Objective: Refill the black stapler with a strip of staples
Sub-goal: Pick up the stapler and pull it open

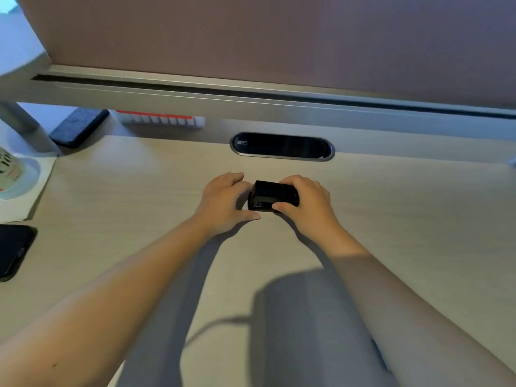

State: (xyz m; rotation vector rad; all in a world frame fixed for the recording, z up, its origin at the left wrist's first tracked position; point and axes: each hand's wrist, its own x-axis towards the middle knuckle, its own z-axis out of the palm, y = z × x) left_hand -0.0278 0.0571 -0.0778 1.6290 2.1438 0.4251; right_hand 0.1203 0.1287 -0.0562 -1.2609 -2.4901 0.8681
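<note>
The black stapler point(268, 195) lies on the light wooden desk point(405, 213), its metal front end facing me. My right hand point(307, 201) grips it from the right, fingers over the top and thumb at the near side. My left hand point(227, 203) rests just left of the stapler, fingers curled, thumb stretched toward its near corner; whether it touches the stapler is unclear. No strip of staples is visible.
An oval cable grommet point(282, 146) sits behind the stapler. A dark phone point(14, 251) lies at the left edge, with papers point(28, 191) behind it. A dark pad point(78, 127) and a red-and-white strip point(162, 120) lie under the partition rail.
</note>
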